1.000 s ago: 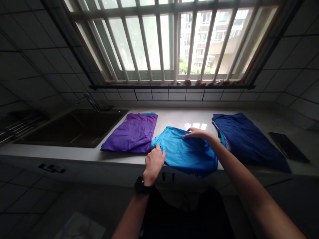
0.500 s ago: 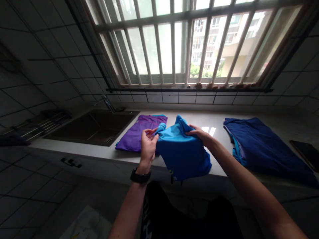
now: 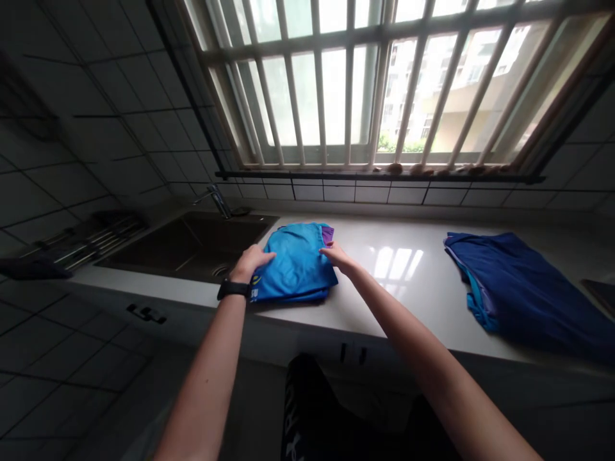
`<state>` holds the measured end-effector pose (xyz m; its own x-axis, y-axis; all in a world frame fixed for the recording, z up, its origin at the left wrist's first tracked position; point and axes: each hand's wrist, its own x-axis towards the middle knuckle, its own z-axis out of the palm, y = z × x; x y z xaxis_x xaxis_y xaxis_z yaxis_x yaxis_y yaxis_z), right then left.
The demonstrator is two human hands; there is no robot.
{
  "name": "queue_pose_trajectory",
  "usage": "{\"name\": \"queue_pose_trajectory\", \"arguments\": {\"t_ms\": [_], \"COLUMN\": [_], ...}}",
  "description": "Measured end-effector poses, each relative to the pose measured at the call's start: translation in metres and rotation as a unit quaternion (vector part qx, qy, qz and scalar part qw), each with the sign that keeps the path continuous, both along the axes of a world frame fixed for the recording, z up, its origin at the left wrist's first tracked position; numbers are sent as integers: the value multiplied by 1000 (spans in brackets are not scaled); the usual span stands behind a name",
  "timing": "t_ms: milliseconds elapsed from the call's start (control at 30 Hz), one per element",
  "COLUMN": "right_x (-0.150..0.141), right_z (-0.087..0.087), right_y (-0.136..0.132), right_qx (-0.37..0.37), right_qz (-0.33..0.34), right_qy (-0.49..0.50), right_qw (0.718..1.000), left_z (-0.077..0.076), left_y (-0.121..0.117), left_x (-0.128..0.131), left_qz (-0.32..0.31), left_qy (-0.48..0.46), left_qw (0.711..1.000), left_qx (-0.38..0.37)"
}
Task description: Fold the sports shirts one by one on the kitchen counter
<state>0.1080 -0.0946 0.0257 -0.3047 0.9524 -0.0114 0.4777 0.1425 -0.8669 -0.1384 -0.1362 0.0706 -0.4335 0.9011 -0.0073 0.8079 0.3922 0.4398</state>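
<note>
On my head-camera feed, the folded blue shirt (image 3: 293, 264) lies at lower centre-left of the frame, on the white stone countertop (image 3: 394, 301), just right of the sink (image 3: 192, 243). A sliver of purple cloth (image 3: 327, 234) shows from under its upper right corner, so I read the shirt as stacked on a second garment.

My left hand (image 3: 250, 262) rests palm-down on the shirt's left edge, fingers together and extended toward the right of the frame; it is flat, not pinching, and a black wristwatch (image 3: 232, 289) sits on that wrist. My right hand (image 3: 337, 256) is at the shirt's right edge, its fingertips (image 3: 323, 250) touching the cloth and pointing toward the left of the frame; it is also flat, with no pinch visible.

The stack sits roughly square to the counter's front edge — its long axis appears to run left to right, though the view is too foreshortened to confirm. A small yellow-and-white print (image 3: 256, 285) sits at its lower left corner, next to my left hand.

A navy garment (image 3: 521, 298) lies well apart at right of the frame, beneath the barred window (image 3: 365, 83).
</note>
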Motion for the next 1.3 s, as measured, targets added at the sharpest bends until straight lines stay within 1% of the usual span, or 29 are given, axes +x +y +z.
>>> {"name": "queue_pose_trajectory", "arguments": {"t_ms": [67, 100, 167, 200, 267, 333, 367, 433, 500, 533, 567, 633, 667, 700, 733, 767, 867, 933, 1000, 1067, 1133, 1200, 1233, 1300], "right_x": [2, 3, 3, 3, 1, -2, -3, -5, -5, -5, -5, -4, -3, -2, -1, 1, 10, 23, 44, 75, 111, 145, 159, 177], "right_z": [-8, -10, -12, -12, -14, -17, -18, -20, -21, -21, -21, -20, -20, -20, -20, -20, -20, -21, -23, -24, -24, -24, -24, -25], "right_y": [-5, -7, -10, -12, -19, -28, -33, -41, -48, -50, -51, -53, -53, -54, -54, -54, -58, -63, -68, -69, -66, -58, -54, -47], "right_qx": [-28, -37, -21, -6, 14, 2, -9, -10, 40, 79, 121, 190, 206, 209, 204, 195, 191, 215, 241, 256, 258, 259, 261, 264], "right_qz": [-20, -34, -51, -56, -63, -57, -47, -22, -12, -15, -17, 2, 23, 46, 65, 78, 90, 97, 102, 100, 68, -1, -37, -86], "right_qy": [10, 15, 13, 9, -4, -26, -36, -52, -75, -93, -116, -168, -195, -221, -244, -264, -286, -271, -238, -185, -130, -101, -99, -104], "right_qw": [999, 999, 998, 998, 998, 998, 998, 998, 996, 992, 986, 967, 959, 951, 946, 941, 935, 933, 935, 943, 955, 961, 960, 955], "left_z": [-10, -12, -11, -10, -6, -4, -2, -1, -1, -2, -4, -14, -20, -28, -36, -44, -62, -67, -67, -65, -61, -55, -52, -44], "left_y": [-15, -20, -25, -25, -23, -20, -19, -19, -20, -20, -20, -19, -20, -21, -22, -24, -33, -37, -37, -34, -31, -31, -31, -34], "left_x": [-2, -3, -4, -4, -5, -6, -7, -6, 0, 6, 15, 37, 50, 63, 76, 86, 104, 105, 100, 96, 99, 114, 126, 159], "left_qz": [-3, -8, -26, -36, -42, -27, -18, 1, -1, -24, -67, -191, -254, -296, -309, -307, -274, -268, -266, -262, -253, -239, -241, -274], "left_qy": [39, 55, 64, 66, 75, 86, 90, 102, 140, 164, 182, 192, 181, 169, 162, 161, 182, 191, 189, 175, 160, 170, 183, 200], "left_qw": [998, 996, 995, 994, 996, 996, 996, 995, 989, 986, 981, 962, 949, 940, 937, 938, 944, 944, 945, 949, 954, 956, 951, 932], "left_qx": [-54, -64, -78, -74, -33, 13, 21, -13, -43, -36, -15, 38, 43, 31, 11, -11, -16, 0, 4, 5, 3, 25, 54, 126]}}
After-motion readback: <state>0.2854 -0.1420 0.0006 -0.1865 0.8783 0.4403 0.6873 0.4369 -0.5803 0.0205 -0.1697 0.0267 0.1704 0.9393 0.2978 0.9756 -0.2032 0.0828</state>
